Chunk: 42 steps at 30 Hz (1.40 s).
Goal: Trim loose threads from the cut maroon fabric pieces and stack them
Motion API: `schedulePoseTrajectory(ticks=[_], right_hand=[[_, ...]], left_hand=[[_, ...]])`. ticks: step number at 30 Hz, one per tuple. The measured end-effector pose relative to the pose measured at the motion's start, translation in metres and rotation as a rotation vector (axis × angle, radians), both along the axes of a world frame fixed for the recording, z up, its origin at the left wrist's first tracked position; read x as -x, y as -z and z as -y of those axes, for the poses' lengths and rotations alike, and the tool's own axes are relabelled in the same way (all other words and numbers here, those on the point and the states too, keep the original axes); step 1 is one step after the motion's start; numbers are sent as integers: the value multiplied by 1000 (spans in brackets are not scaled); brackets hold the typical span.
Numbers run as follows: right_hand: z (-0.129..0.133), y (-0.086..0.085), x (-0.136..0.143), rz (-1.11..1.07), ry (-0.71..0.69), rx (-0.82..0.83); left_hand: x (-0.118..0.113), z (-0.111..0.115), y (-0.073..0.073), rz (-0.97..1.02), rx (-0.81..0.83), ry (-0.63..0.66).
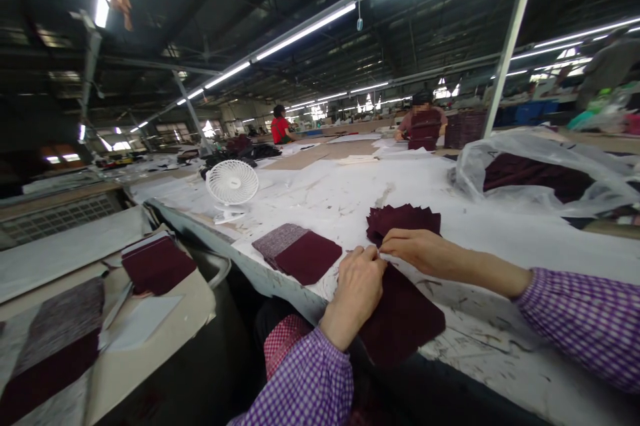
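Observation:
My left hand (357, 287) is closed at the upper edge of a maroon fabric piece (407, 319), which hangs slightly over the table's near edge. From the right, my right hand (423, 251) reaches in with its fingertips pinched together, meeting the left fingertips. A tiny whitish bit shows between them, too small to name. Just behind the right hand lies a fanned pile of maroon fabric pieces (405, 218), partly covered by it. To the left of my hands is a stack of pieces, maroon (313, 258) with a grey mottled part (280, 241).
A small white fan (233, 183) stands on the white-covered table (320, 193). A clear plastic bag (470, 166) with maroon cloth sits at right. A lower side surface (185, 326) at left holds more pieces. Two people (281, 127) work further back; a metal post (513, 39) rises at right.

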State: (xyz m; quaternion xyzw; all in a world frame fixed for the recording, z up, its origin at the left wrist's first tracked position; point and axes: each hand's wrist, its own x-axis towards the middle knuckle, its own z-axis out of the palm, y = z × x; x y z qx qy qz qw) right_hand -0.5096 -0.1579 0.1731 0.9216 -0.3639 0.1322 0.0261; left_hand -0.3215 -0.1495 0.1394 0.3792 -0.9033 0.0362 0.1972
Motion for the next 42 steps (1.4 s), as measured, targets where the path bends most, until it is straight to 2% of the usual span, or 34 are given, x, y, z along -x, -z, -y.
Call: schedulePoseTrajectory(ticks=[4, 7, 11, 14, 20, 27, 32, 36, 39, 42], right_hand=[[-8, 6, -8, -5, 7, -24], [-13, 9, -8, -46, 32, -48], [-16, 10, -5, -22, 29, -82], [-14, 10, -4, -16, 15, -96], [-16, 12, -6, -92, -18, -69], [-22, 5, -23, -283, -40, 92], [-19, -8, -33, -421, -70, 96], [-18, -12, -34, -447, -95, 103], [-16, -9, -32, -448, -108, 111], [-14, -4, -31, -440, -106, 129]], left_hand=[[1, 0, 0, -2, -11, -19], [-4, 0, -5, -23, -88, -20], [-23, 3, -13, -86, -215, -23], [-40, 3, -9, -170, -226, -19], [-53, 0, 5, -263, -172, -3], [-57, -6, 3, -91, -29, 19], [-59, -8, 4, -73, 32, 50], [-67, -8, 1, -51, 49, 95], [-79, -7, -2, -187, -44, 100], [-89, -5, -2, -362, -160, 42]])
